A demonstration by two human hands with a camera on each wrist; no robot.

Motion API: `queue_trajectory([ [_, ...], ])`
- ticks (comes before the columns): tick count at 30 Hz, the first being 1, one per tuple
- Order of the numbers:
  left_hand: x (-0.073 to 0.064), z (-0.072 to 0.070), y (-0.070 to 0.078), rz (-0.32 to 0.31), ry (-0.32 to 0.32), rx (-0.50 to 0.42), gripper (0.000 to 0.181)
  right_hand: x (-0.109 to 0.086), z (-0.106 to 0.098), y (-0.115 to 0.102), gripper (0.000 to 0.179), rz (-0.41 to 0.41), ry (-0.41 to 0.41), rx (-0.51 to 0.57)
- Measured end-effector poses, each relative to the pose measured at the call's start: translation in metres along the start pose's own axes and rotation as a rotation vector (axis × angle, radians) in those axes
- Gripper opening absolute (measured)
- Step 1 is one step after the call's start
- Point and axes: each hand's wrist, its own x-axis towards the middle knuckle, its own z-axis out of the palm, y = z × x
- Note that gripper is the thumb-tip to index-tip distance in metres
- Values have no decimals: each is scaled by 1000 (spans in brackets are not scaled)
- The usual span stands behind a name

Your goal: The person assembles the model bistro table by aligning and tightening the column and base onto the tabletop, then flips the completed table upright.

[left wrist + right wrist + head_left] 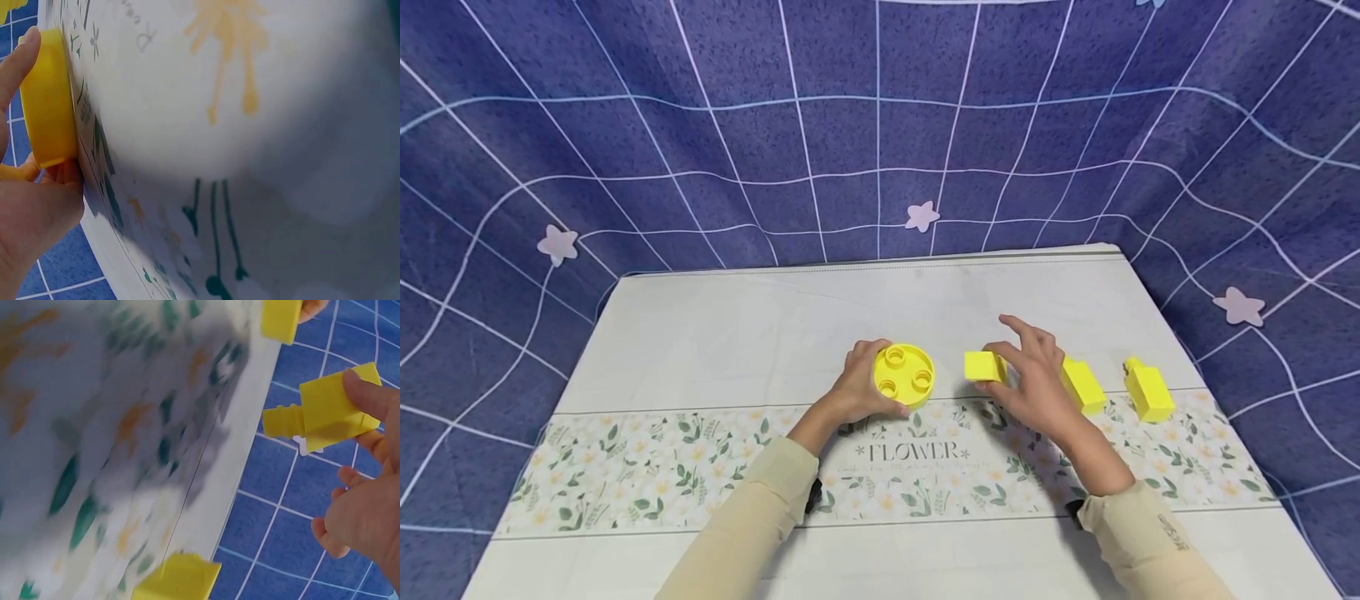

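Observation:
My left hand (861, 383) grips the rim of a round yellow plastic disc (904, 377) with three short hollow sockets on its upper face. In the left wrist view, the disc's side wall (50, 100) stands between thumb and fingers, close to the tablecloth. My right hand (1033, 375) pinches a yellow block (981, 366) by its sides, to the right of the disc. The right wrist view shows this block (337, 406) raised above the table, with a narrower ridged peg (284, 421) sticking out of one end. The other right fingers are spread away from it.
Two similar yellow blocks lie right of my right hand: one (1084, 387) partly behind it, another (1148, 392) farther right with its peg away from me. The white tablecloth (700, 333) has a printed flower band. A blue gridded curtain (880, 133) stands behind and at both sides.

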Motion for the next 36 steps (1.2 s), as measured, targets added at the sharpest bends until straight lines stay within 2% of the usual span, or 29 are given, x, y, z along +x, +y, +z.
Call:
queue_trajectory([
  [8,0,0,-2,18,6,-4,108,14,13,-13,41,127,36,257],
  [17,0,0,-1,28,0,-10,107,22,35,-28,44,271,4,494],
  [22,0,0,-3,33,-11,-12,107,23,48,-32,44,339,-38,503],
  [26,0,1,-3,40,-11,-5,107,20,54,-33,43,320,-43,483],
  [33,1,0,-3,47,0,1,108,22,67,-38,34,242,49,429],
  [36,1,1,-4,51,2,0,107,23,74,-42,31,255,80,398],
])
